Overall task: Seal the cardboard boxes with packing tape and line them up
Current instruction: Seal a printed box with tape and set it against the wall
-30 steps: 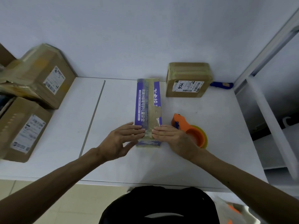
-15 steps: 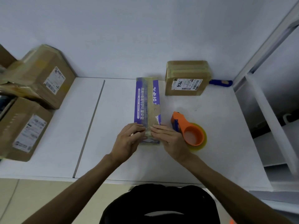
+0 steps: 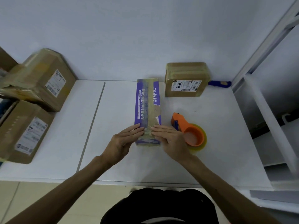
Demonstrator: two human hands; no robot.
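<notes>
- Head view: a long purple-printed box (image 3: pixel 146 102) lies lengthwise at the middle of the white table (image 3: pixel 113 167), with a strip of brownish tape running along its top.
- The left hand (image 3: pixel 123 143) and right hand (image 3: pixel 171 139) lie flat on the box's near end. Their fingers are straight and pressing, and the fingertips almost meet over the tape.
- An orange tape dispenser (image 3: pixel 189 130) sits just right of the box, beside the right hand.
- A small taped carton (image 3: pixel 186 78) stands far right by the wall, with a blue-handled tool (image 3: pixel 218 83) behind it.
- Two larger cartons sit at the left, one far (image 3: pixel 43 78) and one near (image 3: pixel 22 131).
</notes>
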